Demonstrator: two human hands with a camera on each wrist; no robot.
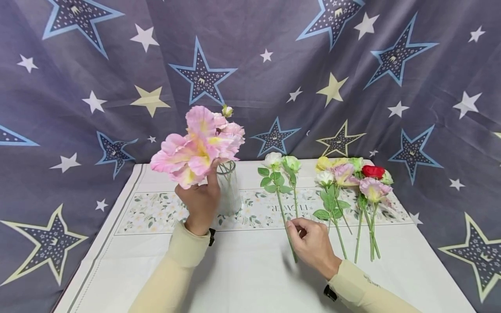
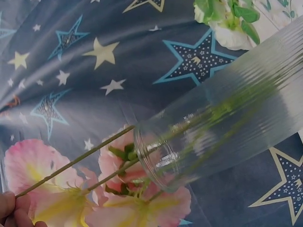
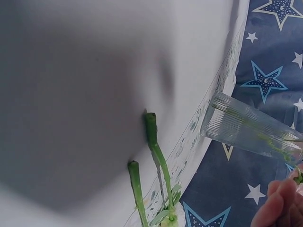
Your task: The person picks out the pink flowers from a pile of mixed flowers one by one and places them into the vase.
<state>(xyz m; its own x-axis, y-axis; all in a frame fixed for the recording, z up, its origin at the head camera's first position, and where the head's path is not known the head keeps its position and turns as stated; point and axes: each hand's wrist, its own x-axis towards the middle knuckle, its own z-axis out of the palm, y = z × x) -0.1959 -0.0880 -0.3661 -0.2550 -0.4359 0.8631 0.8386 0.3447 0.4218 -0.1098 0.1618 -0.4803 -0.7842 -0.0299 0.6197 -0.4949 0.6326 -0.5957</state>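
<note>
My left hand [image 1: 201,202] pinches a thin stem [image 2: 71,163] below a pink and yellow flower [image 1: 192,154], left of the ribbed glass vase [image 1: 230,195]. That stem reaches the vase's mouth in the left wrist view; whether its end is inside I cannot tell. Other stems [image 2: 227,106] stand in the vase, with pink blooms [image 2: 142,210] outside its rim. The right hand [image 1: 313,245], fingers loosely curled, is over the lower stem of a white rose [image 1: 273,160]. Its fingers [image 3: 279,203] appear clear of the two cut stems [image 3: 150,127] in the right wrist view.
A light green rose [image 1: 292,163] lies beside the white one. Farther right lie several flowers, among them a red rose [image 1: 373,172] and a pink one [image 1: 374,189]. A floral runner [image 1: 148,213] crosses the white tabletop [image 1: 250,278], with a star-patterned cloth [image 1: 250,26] behind.
</note>
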